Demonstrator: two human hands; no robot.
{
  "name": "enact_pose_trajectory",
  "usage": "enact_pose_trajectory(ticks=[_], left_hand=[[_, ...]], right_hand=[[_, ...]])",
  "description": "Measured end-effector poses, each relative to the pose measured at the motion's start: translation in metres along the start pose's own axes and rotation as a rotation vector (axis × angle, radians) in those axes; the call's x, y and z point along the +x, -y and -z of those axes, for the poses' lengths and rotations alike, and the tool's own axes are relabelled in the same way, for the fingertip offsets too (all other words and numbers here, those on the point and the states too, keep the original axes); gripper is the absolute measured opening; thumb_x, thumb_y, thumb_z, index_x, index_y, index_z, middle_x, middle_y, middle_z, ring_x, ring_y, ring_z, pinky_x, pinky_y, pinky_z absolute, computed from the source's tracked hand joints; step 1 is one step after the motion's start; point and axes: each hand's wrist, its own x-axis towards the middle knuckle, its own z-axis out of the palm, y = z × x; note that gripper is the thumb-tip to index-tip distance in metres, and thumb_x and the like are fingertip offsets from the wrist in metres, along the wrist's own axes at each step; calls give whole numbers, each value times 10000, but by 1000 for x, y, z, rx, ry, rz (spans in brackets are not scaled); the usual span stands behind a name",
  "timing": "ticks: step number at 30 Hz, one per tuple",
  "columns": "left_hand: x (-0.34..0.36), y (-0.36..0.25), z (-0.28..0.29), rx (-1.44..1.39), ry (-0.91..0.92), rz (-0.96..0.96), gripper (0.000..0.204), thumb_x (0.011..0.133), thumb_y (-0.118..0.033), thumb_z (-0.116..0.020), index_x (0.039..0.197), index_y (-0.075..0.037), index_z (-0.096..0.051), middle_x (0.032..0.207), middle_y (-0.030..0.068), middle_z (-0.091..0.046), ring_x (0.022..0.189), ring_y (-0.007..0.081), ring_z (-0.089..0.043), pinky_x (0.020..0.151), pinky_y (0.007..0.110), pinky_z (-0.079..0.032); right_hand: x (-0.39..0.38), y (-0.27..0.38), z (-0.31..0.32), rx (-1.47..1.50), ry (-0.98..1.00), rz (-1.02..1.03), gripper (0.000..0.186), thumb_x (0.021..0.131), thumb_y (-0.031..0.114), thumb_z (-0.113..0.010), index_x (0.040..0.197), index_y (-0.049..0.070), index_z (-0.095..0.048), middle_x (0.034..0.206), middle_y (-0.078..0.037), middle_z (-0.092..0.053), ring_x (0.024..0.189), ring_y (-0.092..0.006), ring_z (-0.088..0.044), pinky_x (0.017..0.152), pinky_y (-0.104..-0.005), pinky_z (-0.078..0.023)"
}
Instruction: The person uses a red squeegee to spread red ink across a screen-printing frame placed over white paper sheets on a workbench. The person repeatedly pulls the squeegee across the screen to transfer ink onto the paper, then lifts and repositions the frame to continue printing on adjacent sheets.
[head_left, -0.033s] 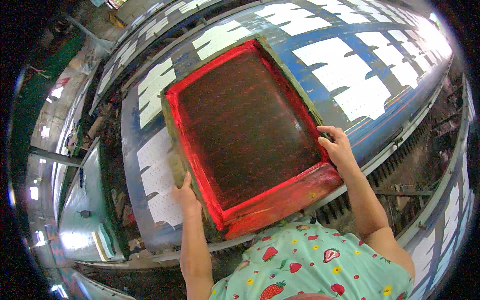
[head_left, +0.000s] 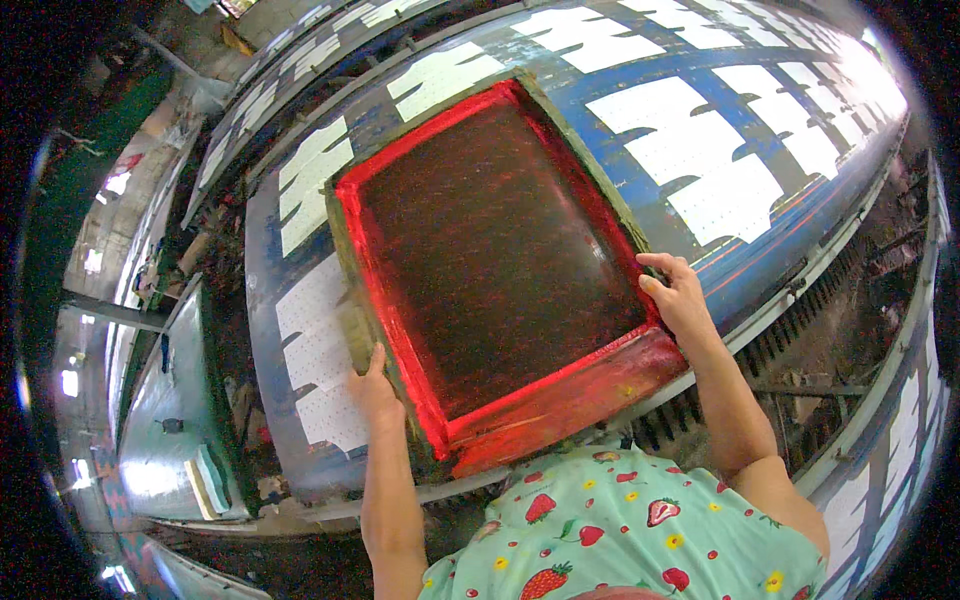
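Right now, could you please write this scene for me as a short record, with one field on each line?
Main item: framed screen, red border, dark middle
Left hand: at the frame's left edge, fingers partly hidden
Right hand: gripping the right edge, near the lower corner
Below: long table, with bare blue and grey areas
On table: white cut-out pieces, in rows
Clothing: mint-green garment, strawberry print
Far left: greenish panel, shiny
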Motion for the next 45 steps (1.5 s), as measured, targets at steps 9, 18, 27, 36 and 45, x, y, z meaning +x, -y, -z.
enact_pose_trajectory(ticks=[9, 18, 27, 36, 45], left_hand=[[-12, 3, -43, -18, 1, 32, 437, 971, -144, -840, 1333, 49, -687, 1268, 135, -752, 1098, 263, -709, 985, 418, -551], [2, 27, -37, 244, -49, 17, 531, 888, -331, -911, 1231, 46, -762, 1149, 150, -813, 1023, 290, -753, 952, 446, -572], [-9, 18, -36, 546, -156, -3, 635, 861, -516, -885, 1162, 25, -743, 1116, 241, -788, 1064, 410, -756, 948, 499, -581], [-2, 36, -38, 403, -196, -307, 752, 999, -487, -753, 1467, 79, -591, 1372, 312, -627, 1296, 466, -611, 1119, 524, -502], [0, 39, -36, 238, -108, -267, 639, 1117, -411, -611, 1499, 97, -540, 1422, 331, -580, 1374, 463, -537, 1190, 508, -444]], right_hand=[[28, -36, 34, -46, 58, 150, 417, 929, 117, -769, 1343, 70, -763, 1391, -218, -696, 1347, -373, -626, 1197, -451, -459], [-70, 20, 21, -301, 642, 678, 559, 768, 40, -878, 1307, 117, -753, 1490, -153, -642, 1387, -406, -596, 1157, -535, -508], [-99, 64, -29, -653, 539, 910, 468, 850, 23, -665, 1298, 126, -754, 1309, -116, -745, 1199, -358, -704, 1046, -514, -552], [-100, 121, -70, -835, 713, 687, 419, 880, 8, -696, 1258, 159, -794, 1092, -152, -783, 1035, -402, -753, 913, -517, -604], [-135, 89, -82, -860, 564, 790, 510, 848, -20, -655, 1313, 153, -774, 1220, -120, -758, 1131, -379, -717, 957, -514, -575]])
